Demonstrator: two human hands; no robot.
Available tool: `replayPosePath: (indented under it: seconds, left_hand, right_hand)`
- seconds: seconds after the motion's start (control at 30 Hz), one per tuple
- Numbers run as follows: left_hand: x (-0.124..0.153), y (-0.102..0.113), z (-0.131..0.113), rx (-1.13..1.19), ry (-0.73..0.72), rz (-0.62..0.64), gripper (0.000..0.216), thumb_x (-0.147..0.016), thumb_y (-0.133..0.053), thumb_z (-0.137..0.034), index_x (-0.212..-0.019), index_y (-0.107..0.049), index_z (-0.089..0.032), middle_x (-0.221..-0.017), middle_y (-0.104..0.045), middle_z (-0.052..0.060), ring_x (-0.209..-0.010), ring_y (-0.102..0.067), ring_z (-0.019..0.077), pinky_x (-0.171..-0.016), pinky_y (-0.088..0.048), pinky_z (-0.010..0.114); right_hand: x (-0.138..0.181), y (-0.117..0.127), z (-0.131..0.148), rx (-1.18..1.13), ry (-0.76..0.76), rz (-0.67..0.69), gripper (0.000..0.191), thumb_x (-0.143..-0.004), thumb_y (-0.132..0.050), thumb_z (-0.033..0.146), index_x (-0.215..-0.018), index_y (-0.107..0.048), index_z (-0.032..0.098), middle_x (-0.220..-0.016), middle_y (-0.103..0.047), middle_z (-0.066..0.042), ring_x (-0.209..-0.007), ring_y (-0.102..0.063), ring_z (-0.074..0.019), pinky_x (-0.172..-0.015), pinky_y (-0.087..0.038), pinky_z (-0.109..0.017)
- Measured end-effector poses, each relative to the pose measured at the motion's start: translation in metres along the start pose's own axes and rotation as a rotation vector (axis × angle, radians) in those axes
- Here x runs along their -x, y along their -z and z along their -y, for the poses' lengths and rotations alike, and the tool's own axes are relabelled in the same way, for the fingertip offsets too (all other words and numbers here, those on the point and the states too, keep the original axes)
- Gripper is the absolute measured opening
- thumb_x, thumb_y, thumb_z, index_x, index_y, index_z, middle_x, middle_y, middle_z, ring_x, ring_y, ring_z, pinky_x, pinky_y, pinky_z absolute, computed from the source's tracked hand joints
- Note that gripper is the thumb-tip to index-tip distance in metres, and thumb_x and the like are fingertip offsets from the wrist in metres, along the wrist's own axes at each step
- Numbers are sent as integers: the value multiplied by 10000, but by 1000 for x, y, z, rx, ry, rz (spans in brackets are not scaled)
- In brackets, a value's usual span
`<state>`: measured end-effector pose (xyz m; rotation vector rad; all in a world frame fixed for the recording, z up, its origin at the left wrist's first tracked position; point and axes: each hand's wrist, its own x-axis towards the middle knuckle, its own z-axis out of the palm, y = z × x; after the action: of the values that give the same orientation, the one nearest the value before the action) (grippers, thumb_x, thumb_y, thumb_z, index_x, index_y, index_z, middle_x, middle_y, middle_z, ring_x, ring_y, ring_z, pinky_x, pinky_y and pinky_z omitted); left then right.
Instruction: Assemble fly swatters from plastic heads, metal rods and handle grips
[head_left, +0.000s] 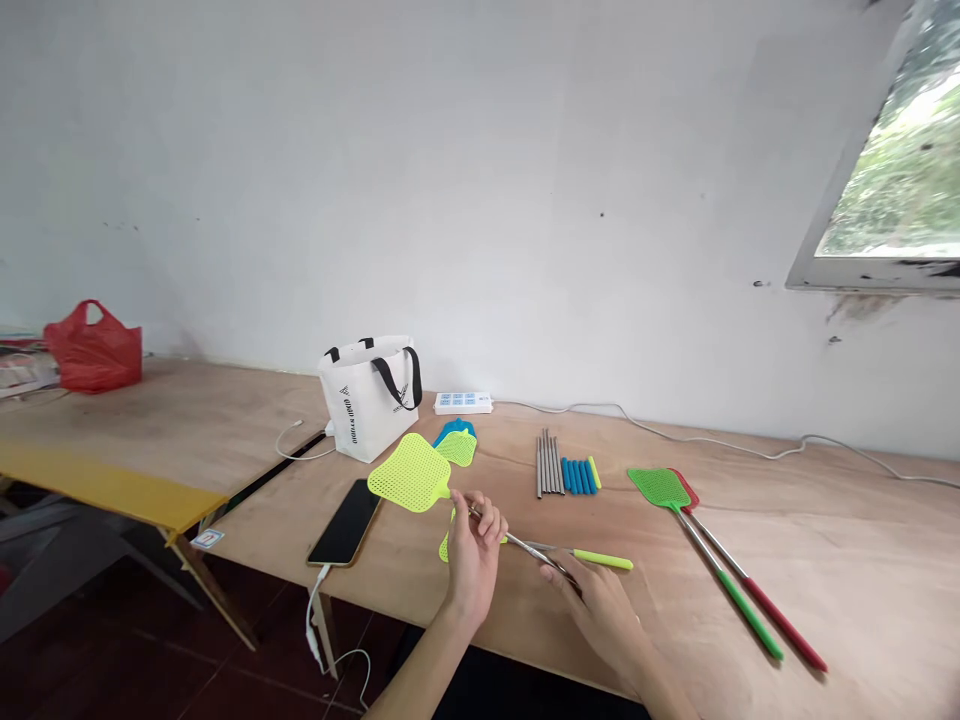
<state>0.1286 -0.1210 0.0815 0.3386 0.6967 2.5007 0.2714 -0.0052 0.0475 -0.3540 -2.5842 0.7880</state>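
My left hand [474, 555] is closed on the metal rod of a yellow-green fly swatter [411, 475], just below its mesh head, which is lifted above the table. My right hand [592, 600] pinches the same rod lower down, near its yellow-green handle grip [602, 559]. Another yellow-green piece [444, 548] peeks out behind my left hand. Loose swatter heads [457, 441], blue and yellow-green, lie behind the lifted one.
A green and a red swatter [720, 560] lie assembled at the right. Metal rods [548, 464] and blue grips [579, 475] sit in a row. A phone [345, 524], white tote bag [369, 396], power strip [463, 403] and red bag [94, 347] stand left on the wooden table [862, 560].
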Motion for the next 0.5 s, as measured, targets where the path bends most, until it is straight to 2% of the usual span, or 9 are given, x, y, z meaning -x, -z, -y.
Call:
replayPosePath:
  seconds: [0.1, 0.27, 0.37, 0.5]
  left_hand:
    - [-1, 1, -3, 8, -36, -31, 544, -859, -700, -619, -681, -402, -200, -582, -229, -97, -468, -171, 67, -470, -286, 222]
    - [-9, 0, -15, -18, -64, -42, 546, -883, -686, -592, -673, -367, -203, -573, -234, -94, -463, -205, 70, -463, -280, 225]
    - [-23, 8, -47, -10, -171, -90, 519, -926, -658, -540, -664, -367, -199, -553, -257, -92, -449, -238, 72, -457, -287, 227]
    - [-42, 29, -105, 32, -389, -185, 488, -1020, -544, -452, -650, -359, -192, -516, -236, -99, -404, -187, 65, -411, -233, 224]
  right_hand:
    - [-1, -7, 3, 85, 40, -40, 459, -1077, -283, 491, -886, -633, 265, -755, -716, -16, -688, -675, -204, -596, -380, -254]
    - [-1, 2, -8, 277, 126, -66, 460, -1085, -270, 424, -880, -649, 263, -691, -694, -16, -594, -636, -180, -540, -300, -262]
    - [2, 23, -35, 280, 111, -21, 470, -1068, -287, 456, -855, -667, 278, -647, -672, -5, -497, -574, -172, -508, -292, -268]
    - [10, 56, -75, 41, 15, 46, 507, -1017, -338, 591, -772, -642, 267, -621, -614, -3, -587, -590, -190, -577, -404, -270]
